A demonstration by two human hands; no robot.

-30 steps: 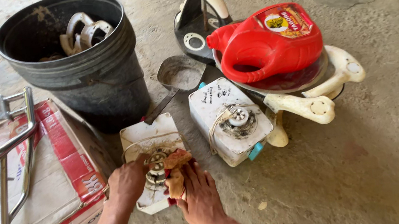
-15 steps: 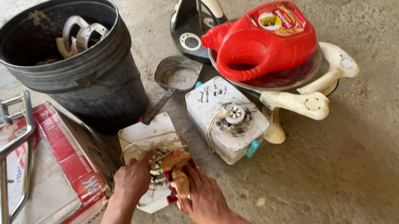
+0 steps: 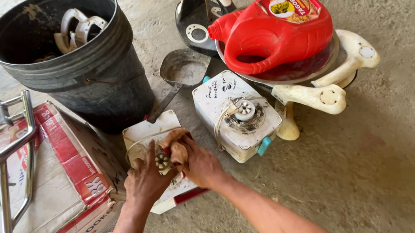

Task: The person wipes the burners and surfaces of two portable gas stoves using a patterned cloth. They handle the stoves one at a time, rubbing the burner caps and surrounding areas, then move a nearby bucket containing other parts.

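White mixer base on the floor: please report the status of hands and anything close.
Both hands, left hand and right hand, on white mixer base, right holding rag. Second mixer base beside; black bucket behind.

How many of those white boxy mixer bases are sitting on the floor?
2. One white base lies under the person's left hand and right hand; the other white base sits just right of it, beside the red jug. The black bucket may hide more.
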